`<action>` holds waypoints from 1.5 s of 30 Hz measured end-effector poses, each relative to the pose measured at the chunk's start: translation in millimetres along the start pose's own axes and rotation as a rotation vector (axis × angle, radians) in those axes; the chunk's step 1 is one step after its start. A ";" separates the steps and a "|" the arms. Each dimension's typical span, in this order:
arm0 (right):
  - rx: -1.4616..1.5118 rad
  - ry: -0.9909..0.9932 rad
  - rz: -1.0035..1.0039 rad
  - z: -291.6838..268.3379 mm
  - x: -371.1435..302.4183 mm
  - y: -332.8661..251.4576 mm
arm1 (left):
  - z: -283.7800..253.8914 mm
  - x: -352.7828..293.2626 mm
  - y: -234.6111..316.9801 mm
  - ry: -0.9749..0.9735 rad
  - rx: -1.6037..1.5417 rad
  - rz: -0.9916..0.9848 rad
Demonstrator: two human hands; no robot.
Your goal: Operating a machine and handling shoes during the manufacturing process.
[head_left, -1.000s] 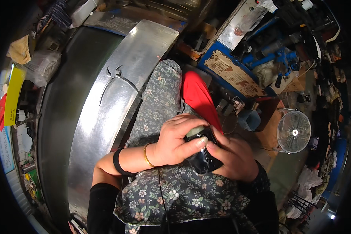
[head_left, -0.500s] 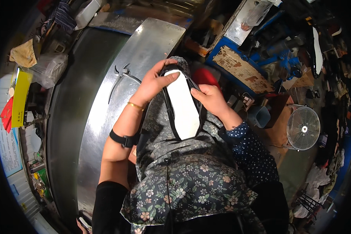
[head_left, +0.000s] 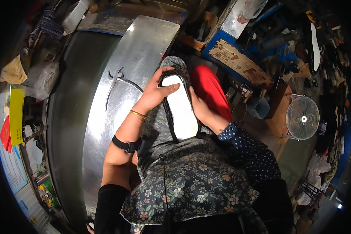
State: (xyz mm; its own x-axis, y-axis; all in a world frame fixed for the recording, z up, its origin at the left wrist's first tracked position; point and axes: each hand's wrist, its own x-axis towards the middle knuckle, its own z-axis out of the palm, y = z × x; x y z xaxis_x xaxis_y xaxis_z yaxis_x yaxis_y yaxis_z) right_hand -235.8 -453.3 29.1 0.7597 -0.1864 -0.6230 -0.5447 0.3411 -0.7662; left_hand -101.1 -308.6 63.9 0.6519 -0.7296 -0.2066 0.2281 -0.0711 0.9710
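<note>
I have both hands grasping the black shoe [head_left: 180, 111], white sole up, over the floral apron [head_left: 199, 183] on the lap. Left hand [head_left: 155, 93] grips the far end, thumb on the white. Right hand [head_left: 203, 107] holds the right edge, fingers mostly hidden. Pliers [head_left: 119, 75] lie splayed on the metal counter [head_left: 103, 134], left.

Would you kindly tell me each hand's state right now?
Left hand: holding the shoe piece, thumb on top.
Right hand: against its right edge; grip unclear.
</note>
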 end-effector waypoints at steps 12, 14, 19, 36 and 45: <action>-0.709 -0.267 -0.281 -22.5 -27.4 -16.4 | -36.2 19.9 17.1 -0.339 0.155 -0.068; -0.671 -0.215 -0.650 -41.6 -25.0 33.9 | -33.6 31.8 23.5 -0.523 0.126 -0.060; -0.130 -0.314 -0.465 -1.8 -22.5 -21.3 | -12.2 7.9 -38.9 0.167 -0.654 0.022; -0.140 -0.215 -0.534 23.7 -13.9 1.9 | 16.2 -46.9 -34.3 0.234 0.682 0.078; -0.704 -0.618 -0.610 -40.0 -34.1 -113.4 | -60.5 -32.2 8.8 0.249 -0.463 0.028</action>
State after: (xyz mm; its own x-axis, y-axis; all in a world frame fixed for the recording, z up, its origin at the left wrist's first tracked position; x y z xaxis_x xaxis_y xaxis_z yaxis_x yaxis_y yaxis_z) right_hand -214.2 -522.5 130.9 0.9077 0.4125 -0.0767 0.0487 -0.2852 -0.9572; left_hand -76.3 -244.6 71.8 0.8015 -0.5392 -0.2585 0.4673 0.2951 0.8334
